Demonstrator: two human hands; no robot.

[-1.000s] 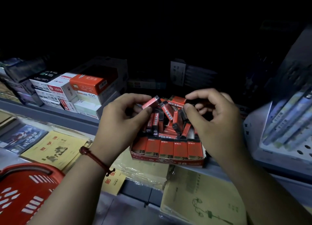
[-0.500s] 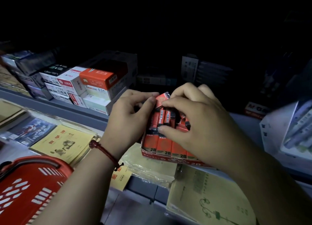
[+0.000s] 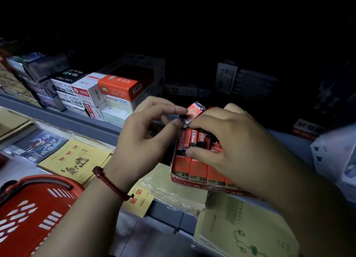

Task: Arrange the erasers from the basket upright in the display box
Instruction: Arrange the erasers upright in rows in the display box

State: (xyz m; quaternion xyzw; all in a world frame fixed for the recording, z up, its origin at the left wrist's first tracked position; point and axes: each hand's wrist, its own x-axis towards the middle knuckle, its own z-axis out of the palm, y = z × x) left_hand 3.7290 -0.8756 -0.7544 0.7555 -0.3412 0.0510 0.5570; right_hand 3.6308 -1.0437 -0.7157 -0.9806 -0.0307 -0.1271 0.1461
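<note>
A red cardboard display box (image 3: pixel 194 182) marked 2B stands on the shelf edge, filled with several red and black erasers (image 3: pixel 193 139). One wrapped red eraser (image 3: pixel 195 111) is raised above the box's back left corner. My left hand (image 3: pixel 146 137) pinches its left end between thumb and forefinger. My right hand (image 3: pixel 227 147) lies over the box, its fingertips on the raised eraser and its thumb against the erasers standing at the front. The red basket (image 3: pixel 28 214) sits at the lower left; its inside is not visible.
Stacked white and orange stationery boxes (image 3: pixel 107 95) stand on the shelf to the left of the display box. Yellow exercise books (image 3: pixel 75 160) lie in front, with more at the lower right (image 3: pixel 242 229). A white box (image 3: pixel 335 156) is at the right. The back of the shelf is dark.
The view has shifted so the box sits further right. My right hand came down over the box and its thumb now presses the front erasers; both hands hold the one raised eraser.
</note>
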